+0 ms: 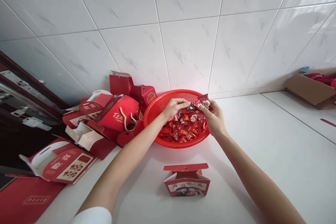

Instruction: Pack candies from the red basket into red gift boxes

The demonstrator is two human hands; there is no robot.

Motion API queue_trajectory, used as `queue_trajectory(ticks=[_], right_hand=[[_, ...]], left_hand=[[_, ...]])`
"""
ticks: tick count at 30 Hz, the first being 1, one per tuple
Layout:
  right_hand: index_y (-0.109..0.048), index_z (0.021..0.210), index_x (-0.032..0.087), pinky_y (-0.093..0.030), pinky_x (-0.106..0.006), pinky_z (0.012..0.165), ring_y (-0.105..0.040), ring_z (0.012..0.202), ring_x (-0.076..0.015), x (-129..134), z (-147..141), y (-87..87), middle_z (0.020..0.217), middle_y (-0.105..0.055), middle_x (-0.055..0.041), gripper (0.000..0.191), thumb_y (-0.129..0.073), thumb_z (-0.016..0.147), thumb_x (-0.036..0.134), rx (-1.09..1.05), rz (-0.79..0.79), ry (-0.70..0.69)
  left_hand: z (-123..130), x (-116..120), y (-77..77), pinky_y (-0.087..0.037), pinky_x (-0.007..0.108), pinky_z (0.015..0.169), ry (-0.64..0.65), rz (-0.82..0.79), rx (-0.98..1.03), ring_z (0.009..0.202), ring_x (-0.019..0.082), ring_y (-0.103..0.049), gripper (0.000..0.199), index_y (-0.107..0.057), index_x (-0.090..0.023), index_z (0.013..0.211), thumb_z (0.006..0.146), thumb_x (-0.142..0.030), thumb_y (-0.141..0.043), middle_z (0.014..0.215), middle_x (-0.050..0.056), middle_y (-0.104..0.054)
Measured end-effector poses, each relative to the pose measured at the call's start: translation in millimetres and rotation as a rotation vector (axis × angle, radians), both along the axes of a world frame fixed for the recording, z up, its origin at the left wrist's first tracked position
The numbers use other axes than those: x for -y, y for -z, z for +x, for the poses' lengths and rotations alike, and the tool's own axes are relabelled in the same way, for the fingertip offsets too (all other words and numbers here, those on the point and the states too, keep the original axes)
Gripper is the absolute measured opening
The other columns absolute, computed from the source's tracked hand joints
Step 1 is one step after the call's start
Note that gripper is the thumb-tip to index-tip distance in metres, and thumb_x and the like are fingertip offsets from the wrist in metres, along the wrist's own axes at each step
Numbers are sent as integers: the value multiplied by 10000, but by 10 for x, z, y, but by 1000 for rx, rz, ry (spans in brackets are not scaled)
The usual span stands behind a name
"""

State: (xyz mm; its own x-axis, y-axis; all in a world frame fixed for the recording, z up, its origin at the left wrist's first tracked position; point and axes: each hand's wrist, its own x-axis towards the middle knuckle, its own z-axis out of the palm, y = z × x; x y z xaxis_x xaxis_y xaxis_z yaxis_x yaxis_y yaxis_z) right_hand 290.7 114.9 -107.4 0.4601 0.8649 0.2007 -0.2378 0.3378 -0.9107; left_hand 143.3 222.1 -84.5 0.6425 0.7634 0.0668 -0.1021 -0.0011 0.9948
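Observation:
A red plastic colander (149, 112) stands against the wall, part filled with wrapped candies (183, 129) in red and dark wrappers. Above it, my right hand (216, 119) is closed around a few wrapped candies, among them a dark red packet (206, 102) with white characters. My left hand (174, 107) pinches a small dark-and-white wrapped candy (190, 106) beside the right fingers. In front of the colander, a red gift box (187, 187) with a cartoon couple on its front stands with its top open; its inside is mostly hidden.
To the left lies a pile of red gift boxes, including one with a rope handle (119, 113) and a box with large characters (70, 168). A cardboard box (311, 89) holding dark pink items sits at the far right. The tiled wall (189, 49) bounds the white tabletop (262, 140).

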Motion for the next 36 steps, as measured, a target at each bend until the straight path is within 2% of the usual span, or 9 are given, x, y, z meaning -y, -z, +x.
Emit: queue_trajectory(ticks=[8, 12, 16, 20, 23, 27, 32, 34, 36], right_hand=[[-628, 932, 259, -619, -444, 747, -712, 750, -247, 24, 20, 3, 877, -737, -19, 433, -853, 708, 554, 68, 19, 31], [-632, 936, 257, -619, -445, 736, -720, 760, -255, 25, 15, -2, 887, -743, -25, 438, -857, 707, 556, 70, 14, 16], [-625, 956, 262, -623, -444, 729, -722, 762, -257, 11, 12, 12, 892, -753, -26, 453, -846, 707, 570, 68, 13, 10], [-618, 953, 262, -630, -453, 733, -726, 754, -258, 3, 15, 17, 900, -760, -27, 453, -846, 704, 564, 62, 8, 6], [-605, 940, 260, -636, -478, 789, -741, 800, -272, 0, 20, 15, 935, -767, -37, 450, -847, 704, 556, 48, 15, 15], [-590, 952, 261, -638, -496, 827, -755, 882, -295, 1, 21, 17, 996, -774, -54, 456, -835, 715, 563, 51, 10, 21], [-581, 960, 261, -634, -476, 758, -739, 785, -270, 4, 17, 28, 950, -759, -43, 445, -819, 725, 554, 74, -11, 25], [-578, 960, 258, -625, -468, 759, -731, 789, -265, 6, 18, 31, 943, -748, -41, 424, -807, 736, 536, 93, -7, 38], [-575, 952, 256, -610, -459, 791, -720, 834, -264, 7, 22, 36, 932, -736, -37, 380, -785, 760, 508, 140, 7, 91]], left_hand=[[-17, -5, 0, -563, 387, 909, 48, 27, -28, 990, 253, -723, 508, -824, -157, 888, 622, -582, -910, 1003, 85, -810], [-21, -7, 3, -542, 404, 957, 70, 80, -55, 986, 254, -728, 523, -834, -157, 927, 587, -540, -942, 999, 88, -817], [-10, -7, -4, -539, 394, 961, 37, 132, -62, 949, 249, -731, 482, -841, -161, 844, 577, -549, -940, 916, 76, -820], [-6, 1, -10, -549, 391, 946, 32, 90, -41, 935, 245, -734, 481, -834, -162, 824, 560, -548, -947, 905, 73, -817], [-18, 11, -19, -556, 407, 942, 86, 44, -28, 948, 243, -739, 477, -828, -162, 925, 594, -481, -954, 964, 74, -815], [-36, 9, -29, -549, 436, 973, 100, 76, -27, 970, 254, -742, 511, -806, -159, 991, 541, -321, -986, 972, 69, -814], [-42, -27, -24, -570, 417, 939, 94, 134, -70, 935, 237, -743, 518, -780, -144, 1010, 536, -245, -961, 988, 73, -805], [-52, -55, -16, -575, 387, 915, 81, 201, -136, 936, 228, -743, 483, -768, -143, 1046, 591, -215, -914, 1025, 81, -799], [-72, -95, 9, -575, 354, 869, 73, 294, -306, 899, 216, -742, 355, -766, -152, 1006, 661, -189, -839, 989, 73, -797]])
